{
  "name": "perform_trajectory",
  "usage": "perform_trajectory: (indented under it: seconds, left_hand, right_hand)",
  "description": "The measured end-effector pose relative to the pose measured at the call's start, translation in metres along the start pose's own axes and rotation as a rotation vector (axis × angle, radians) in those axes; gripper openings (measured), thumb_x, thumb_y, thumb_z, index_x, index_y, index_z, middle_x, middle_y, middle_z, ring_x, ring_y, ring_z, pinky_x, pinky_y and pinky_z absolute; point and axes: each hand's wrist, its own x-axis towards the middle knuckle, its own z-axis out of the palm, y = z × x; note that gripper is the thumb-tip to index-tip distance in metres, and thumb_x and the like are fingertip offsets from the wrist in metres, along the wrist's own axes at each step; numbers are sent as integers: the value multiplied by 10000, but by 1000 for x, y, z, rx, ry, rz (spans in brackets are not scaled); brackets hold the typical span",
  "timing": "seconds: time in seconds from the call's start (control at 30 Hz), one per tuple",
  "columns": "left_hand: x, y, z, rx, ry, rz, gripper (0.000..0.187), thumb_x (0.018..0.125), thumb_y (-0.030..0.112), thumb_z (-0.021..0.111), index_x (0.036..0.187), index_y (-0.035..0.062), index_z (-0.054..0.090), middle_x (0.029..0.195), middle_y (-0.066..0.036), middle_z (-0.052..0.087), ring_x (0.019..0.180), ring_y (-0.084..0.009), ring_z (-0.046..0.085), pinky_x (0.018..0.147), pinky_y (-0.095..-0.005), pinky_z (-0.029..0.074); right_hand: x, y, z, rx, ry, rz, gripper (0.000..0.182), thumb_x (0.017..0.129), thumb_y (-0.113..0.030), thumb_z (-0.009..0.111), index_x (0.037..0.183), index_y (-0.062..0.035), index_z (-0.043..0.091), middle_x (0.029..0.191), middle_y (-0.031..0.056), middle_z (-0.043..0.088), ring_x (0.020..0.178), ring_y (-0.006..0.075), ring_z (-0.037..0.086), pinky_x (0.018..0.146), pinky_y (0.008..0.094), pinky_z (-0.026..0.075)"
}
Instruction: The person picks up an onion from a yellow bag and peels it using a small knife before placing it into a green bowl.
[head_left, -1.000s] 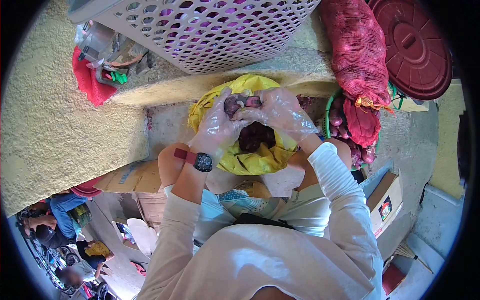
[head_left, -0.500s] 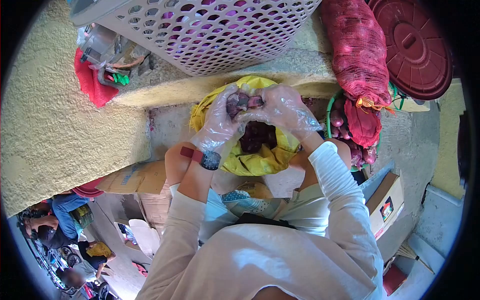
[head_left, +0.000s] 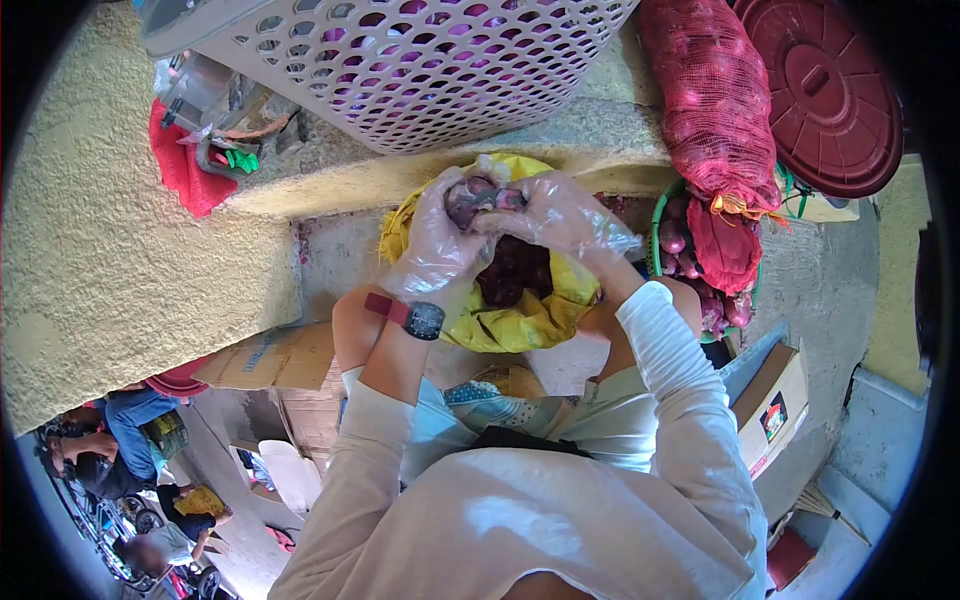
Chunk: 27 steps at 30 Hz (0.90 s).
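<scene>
My left hand (head_left: 440, 235), in a clear plastic glove, is wrapped round a dark purple onion (head_left: 468, 200) over the yellow sack. My right hand (head_left: 560, 215), gloved too, is closed beside it with fingers pressed round a small purple-and-pale piece (head_left: 510, 199); whether this is a tool or part of an onion I cannot make out. Below both hands the yellow sack (head_left: 510, 330) stands open, with dark purple onions (head_left: 515, 272) inside. My left wrist has a watch on it.
A white perforated basket (head_left: 400, 90) of purple onions stands ahead. At right are a red net sack (head_left: 715, 110), a dark red lid (head_left: 825, 85) and a green-rimmed basket (head_left: 657, 235) of onions. Cardboard (head_left: 265, 360) lies left; people sit at the lower left.
The onion in my left hand has turned and shows a rounder, smoother side. My left wrist has rotated a little, and both hands have shifted slightly.
</scene>
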Motion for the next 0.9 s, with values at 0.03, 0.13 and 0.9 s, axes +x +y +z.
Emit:
perform_trajectory:
  seconds: [0.03,0.13,0.9]
  left_hand:
    - [-3,17,3,-91,-79,-210,327,1020,324,580,1072,16,676,970,-113,712,920,-247,686,823,-370,571]
    - [-8,23,6,-152,-122,-426,357,1028,356,575,1108,21,669,994,-119,715,960,-252,688,832,-388,575]
    - [-18,29,25,-132,-5,-378,424,1062,410,516,1043,10,655,976,-141,710,915,-260,692,846,-388,577]
  right_hand:
    - [2,1,-4,-46,-62,53,638,752,-631,808,814,-2,723,718,200,674,630,393,616,651,439,510]
    - [2,4,-4,-114,-44,3,722,722,-744,753,760,-23,740,712,219,674,693,404,668,669,468,520]
    - [0,-1,4,-140,31,-66,676,749,-717,741,794,-42,745,688,217,662,665,400,663,655,473,524]
